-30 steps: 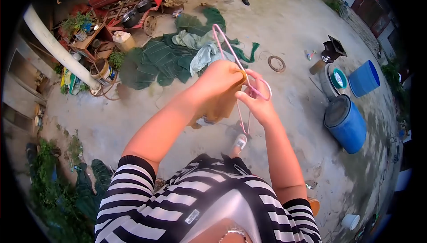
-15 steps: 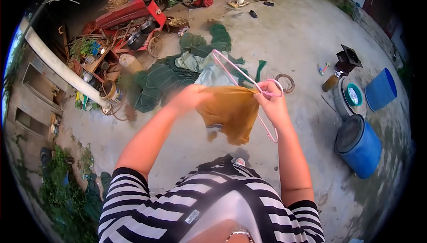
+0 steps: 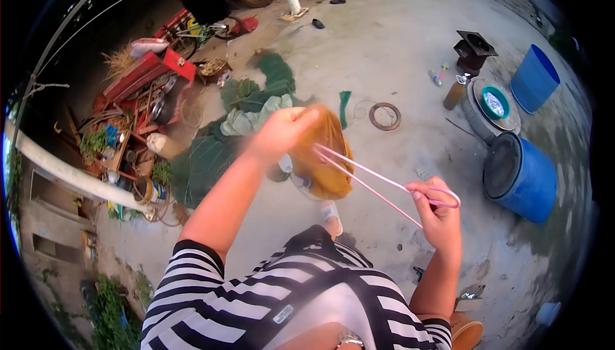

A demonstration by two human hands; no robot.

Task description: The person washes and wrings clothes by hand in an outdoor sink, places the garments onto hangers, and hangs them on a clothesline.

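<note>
My left hand (image 3: pixel 285 131) pinches the upper edge of a mustard-brown cloth (image 3: pixel 330 167), which hangs from the fingers in front of me. A pink hanger (image 3: pixel 378 180) stretches between both hands. Its hook end is closed in my right hand (image 3: pixel 435 212), lower and to the right. The hanger's far end lies against the cloth, close to my left fingers; whether it is inside or in front of the fabric, I cannot tell.
Green netting (image 3: pixel 208 158) lies on the ground beyond my left arm. A blue barrel (image 3: pixel 535 180), a blue bin (image 3: pixel 535 81) and a teal basin (image 3: pixel 503 116) stand at right. A white pole (image 3: pixel 70 174) crosses the left, near red machinery (image 3: pixel 138 78).
My right hand has let go of the cloth and moved right and down with the hanger. The cloth hangs from my left hand alone, and the hanger's far end now meets it.
</note>
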